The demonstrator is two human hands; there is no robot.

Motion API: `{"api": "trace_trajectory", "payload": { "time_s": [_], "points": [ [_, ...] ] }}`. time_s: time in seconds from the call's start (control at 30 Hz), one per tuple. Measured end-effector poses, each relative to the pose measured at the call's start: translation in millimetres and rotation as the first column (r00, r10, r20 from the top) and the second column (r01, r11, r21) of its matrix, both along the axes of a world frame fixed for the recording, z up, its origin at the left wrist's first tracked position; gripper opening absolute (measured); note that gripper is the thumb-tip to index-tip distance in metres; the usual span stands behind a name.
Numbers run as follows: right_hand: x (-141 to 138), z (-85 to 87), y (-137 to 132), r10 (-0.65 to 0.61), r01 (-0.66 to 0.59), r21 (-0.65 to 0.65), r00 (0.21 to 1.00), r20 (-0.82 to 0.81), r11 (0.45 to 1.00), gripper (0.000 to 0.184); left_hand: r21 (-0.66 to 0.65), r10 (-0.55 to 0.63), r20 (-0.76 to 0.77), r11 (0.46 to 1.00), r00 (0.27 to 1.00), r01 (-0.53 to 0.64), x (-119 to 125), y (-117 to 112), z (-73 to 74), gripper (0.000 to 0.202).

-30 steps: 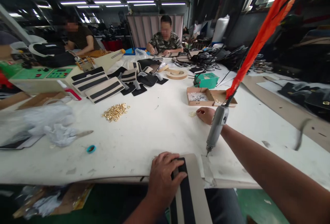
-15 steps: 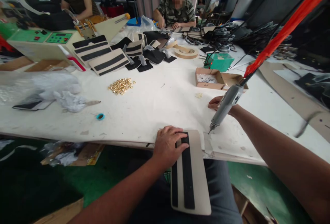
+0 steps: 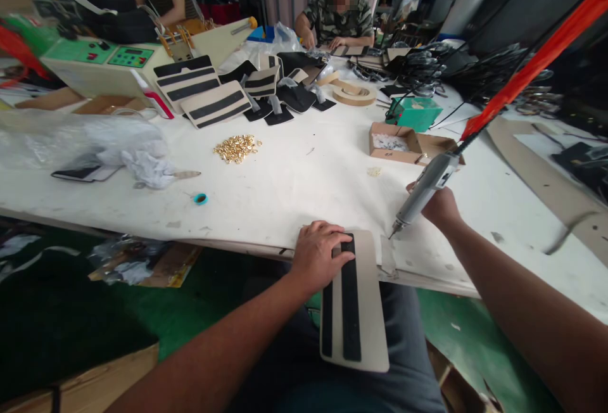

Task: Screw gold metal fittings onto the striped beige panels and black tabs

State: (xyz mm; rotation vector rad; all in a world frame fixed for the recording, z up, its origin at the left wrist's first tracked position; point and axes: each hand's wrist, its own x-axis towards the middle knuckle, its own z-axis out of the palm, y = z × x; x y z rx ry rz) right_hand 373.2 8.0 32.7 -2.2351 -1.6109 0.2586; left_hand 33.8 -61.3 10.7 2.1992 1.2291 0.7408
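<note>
Under my left hand (image 3: 319, 253) is a flat beige panel (image 3: 372, 311) with two long black strips. The fingers lie over its upper end and the thumb presses on a strip. The panel juts past the table edge over my lap. A grey electric screwdriver (image 3: 424, 190) hangs bit down, tilted, above the table. Behind it is my right hand (image 3: 441, 205), its fingers mostly hidden by the tool body. Whether that hand touches the screwdriver or holds something small, I cannot tell. A few tiny brass-coloured pieces (image 3: 373, 172) lie to its left.
Cardboard boxes of small parts (image 3: 392, 142) stand before a green power unit (image 3: 414, 114). Gold-coloured fittings (image 3: 236, 148) lie heaped at left, near a blue-rimmed tape roll (image 3: 200, 199). Striped panels (image 3: 216, 106) are stacked behind. A co-worker (image 3: 339, 17) sits across the table.
My right hand has drawn back to the right, behind the screwdriver. My left hand stays on the panel. The whole view has shifted slightly.
</note>
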Motion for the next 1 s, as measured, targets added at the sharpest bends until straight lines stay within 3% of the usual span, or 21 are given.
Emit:
{"api": "trace_trajectory", "payload": {
  "time_s": [0.17, 0.23, 0.3, 0.43, 0.57, 0.73, 1.0],
  "points": [
    [-16, 8.9, -102, -0.203, 0.205, -0.026, 0.936, -0.286, 0.978, 0.035, 0.009, -0.007, -0.004, 1.000, 1.000, 0.007, 0, -1, 0.1, 0.027],
    [-41, 13.7, -135, -0.149, 0.145, -0.036, 0.923, -0.354, 0.989, 0.036, 0.012, -0.013, 0.005, 1.000, 1.000, 0.013, 0, -1, -0.5, 0.027],
    [-74, 17.7, -151, -0.042, 0.024, -0.046, 0.893, -0.447, 0.999, 0.034, 0.017, -0.011, 0.009, 1.000, 1.000, 0.010, 0, 0, -0.6, 0.028],
    [-133, 19.4, -136, 0.220, -0.281, -0.020, 0.792, -0.569, 0.959, 0.027, 0.035, -0.001, -0.021, 0.999, 1.000, 0.002, 1, 1, 0.9, 0.030],
    [-154, 13.9, -110, 0.366, -0.403, 0.035, 0.786, -0.498, 0.914, 0.022, 0.051, -0.006, -0.047, 0.999, 0.999, 0.008, 0, 0, 1.4, 0.028],
    [-153, 10.6, -102, 0.369, -0.414, -0.006, 0.818, -0.441, 0.910, 0.021, 0.071, -0.011, -0.042, 0.997, 0.999, 0.014, -1, -1, -2.0, 0.029],
    [-156, 5.2, -100, 0.251, -0.304, -0.026, 0.831, -0.496, 0.952, 0.018, 0.090, -0.021, -0.044, 0.996, 0.999, 0.025, -1, -1, -3.5, 0.029]
  ]
}}
